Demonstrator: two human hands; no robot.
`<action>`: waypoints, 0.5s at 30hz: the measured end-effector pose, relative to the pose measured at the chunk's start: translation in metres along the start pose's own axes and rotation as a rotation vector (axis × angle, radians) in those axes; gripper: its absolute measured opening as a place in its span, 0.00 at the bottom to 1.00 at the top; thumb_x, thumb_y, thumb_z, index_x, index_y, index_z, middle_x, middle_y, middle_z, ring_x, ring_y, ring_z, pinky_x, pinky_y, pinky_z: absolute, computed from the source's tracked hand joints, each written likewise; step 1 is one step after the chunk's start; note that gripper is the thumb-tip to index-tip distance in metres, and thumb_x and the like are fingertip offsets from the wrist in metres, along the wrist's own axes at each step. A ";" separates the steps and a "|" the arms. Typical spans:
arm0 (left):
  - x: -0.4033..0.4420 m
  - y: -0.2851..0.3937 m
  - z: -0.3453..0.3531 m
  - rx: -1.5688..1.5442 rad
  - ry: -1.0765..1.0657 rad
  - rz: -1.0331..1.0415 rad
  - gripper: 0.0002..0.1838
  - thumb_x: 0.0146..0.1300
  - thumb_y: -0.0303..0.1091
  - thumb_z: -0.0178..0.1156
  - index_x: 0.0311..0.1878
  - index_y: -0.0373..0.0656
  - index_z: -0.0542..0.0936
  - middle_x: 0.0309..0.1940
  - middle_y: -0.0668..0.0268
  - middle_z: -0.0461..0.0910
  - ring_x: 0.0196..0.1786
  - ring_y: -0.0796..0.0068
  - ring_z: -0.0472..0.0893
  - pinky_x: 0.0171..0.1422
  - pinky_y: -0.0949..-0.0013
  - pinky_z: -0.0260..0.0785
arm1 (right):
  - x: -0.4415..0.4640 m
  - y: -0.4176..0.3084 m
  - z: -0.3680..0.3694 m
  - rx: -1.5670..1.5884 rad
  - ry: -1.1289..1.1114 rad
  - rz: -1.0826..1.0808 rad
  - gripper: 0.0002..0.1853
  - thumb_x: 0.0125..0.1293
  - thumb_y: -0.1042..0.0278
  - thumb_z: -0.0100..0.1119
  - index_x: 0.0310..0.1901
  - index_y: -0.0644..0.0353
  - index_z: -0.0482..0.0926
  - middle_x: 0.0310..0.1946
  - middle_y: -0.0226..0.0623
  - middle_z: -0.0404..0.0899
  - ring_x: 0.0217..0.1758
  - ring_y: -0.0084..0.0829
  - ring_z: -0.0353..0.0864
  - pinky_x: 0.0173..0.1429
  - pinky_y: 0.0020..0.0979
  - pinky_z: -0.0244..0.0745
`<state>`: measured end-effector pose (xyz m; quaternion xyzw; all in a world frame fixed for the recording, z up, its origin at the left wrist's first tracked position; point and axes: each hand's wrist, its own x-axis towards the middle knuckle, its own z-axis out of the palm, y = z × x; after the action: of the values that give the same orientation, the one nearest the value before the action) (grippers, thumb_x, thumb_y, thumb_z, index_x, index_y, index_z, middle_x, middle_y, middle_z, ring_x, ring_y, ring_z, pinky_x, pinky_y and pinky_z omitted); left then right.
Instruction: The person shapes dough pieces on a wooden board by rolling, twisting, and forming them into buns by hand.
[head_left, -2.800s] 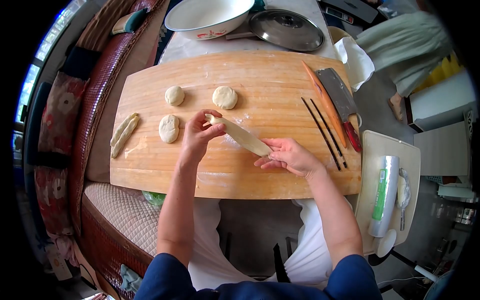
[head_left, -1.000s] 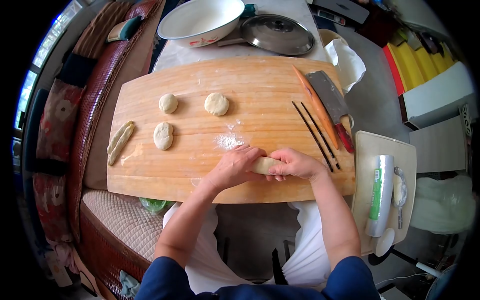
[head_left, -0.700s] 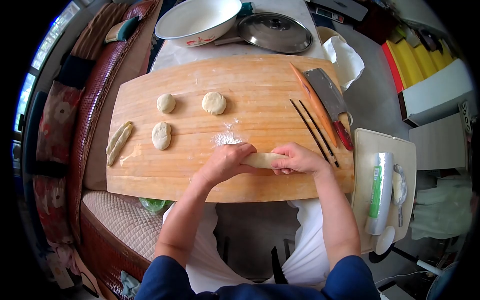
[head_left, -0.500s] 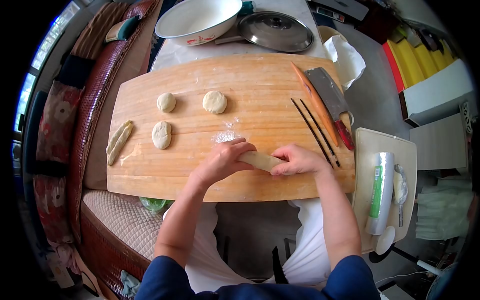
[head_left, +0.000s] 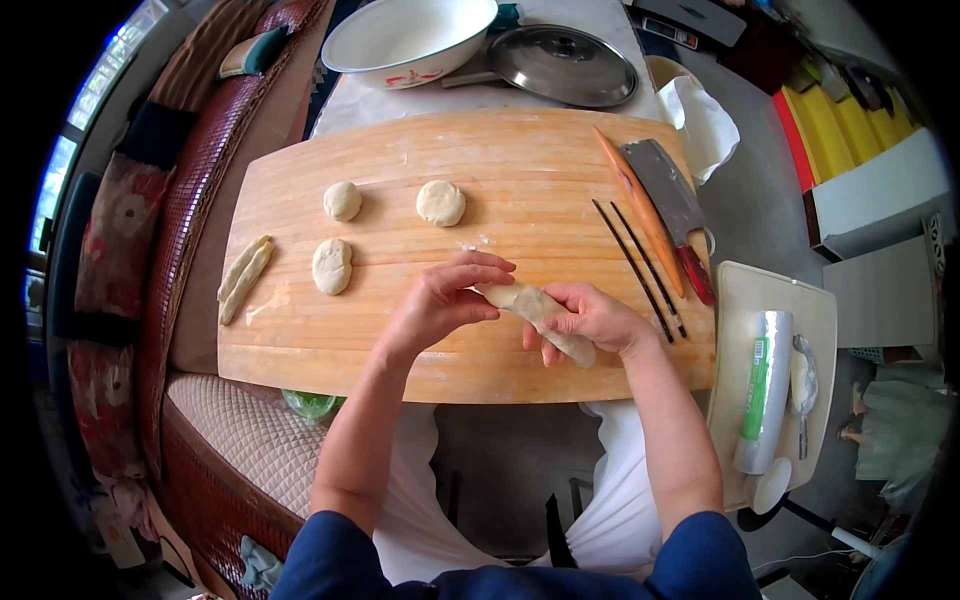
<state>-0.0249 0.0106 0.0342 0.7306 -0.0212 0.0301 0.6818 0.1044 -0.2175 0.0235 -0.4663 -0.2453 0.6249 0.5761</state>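
Observation:
A thick strip of dough (head_left: 527, 303) is between my hands above the front half of the wooden board (head_left: 400, 365). My right hand (head_left: 598, 318) is closed around its middle, thumb on top, and the dough's lower right end sticks out below the fingers. At the upper left end, my left hand (head_left: 440, 300) curls its fingers and thumb loosely about the tip. Two dough rounds (head_left: 342, 201) (head_left: 441, 203) and a creased dough piece (head_left: 332, 266) lie further back on the board. A folded dough strip (head_left: 244, 279) rests near the left edge.
At the board's right are black chopsticks (head_left: 633, 270), a tapered wooden rolling pin (head_left: 640, 205) and a cleaver (head_left: 665, 190). Behind stand a white basin (head_left: 410, 45) and a metal lid (head_left: 565, 65). A side tray (head_left: 735, 300) holds a plastic wrap roll (head_left: 768, 390) and a spoon (head_left: 803, 390).
The dough strip has swung from nearly level to slanted, its right end now lower and nearer me. My left fingers have loosened and spread. The view has shifted slightly.

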 end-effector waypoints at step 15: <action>0.003 -0.034 0.028 -0.349 0.268 -0.186 0.19 0.72 0.31 0.59 0.64 0.35 0.76 0.58 0.61 0.80 0.58 0.71 0.80 0.64 0.64 0.75 | 0.019 0.014 0.003 -0.223 0.297 -0.226 0.15 0.70 0.69 0.62 0.54 0.65 0.77 0.35 0.32 0.83 0.29 0.18 0.77 0.34 0.22 0.73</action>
<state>-0.0189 -0.0154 -0.0014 0.5899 0.1318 0.0598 0.7944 0.0968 -0.2020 0.0079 -0.5835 -0.2759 0.4497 0.6174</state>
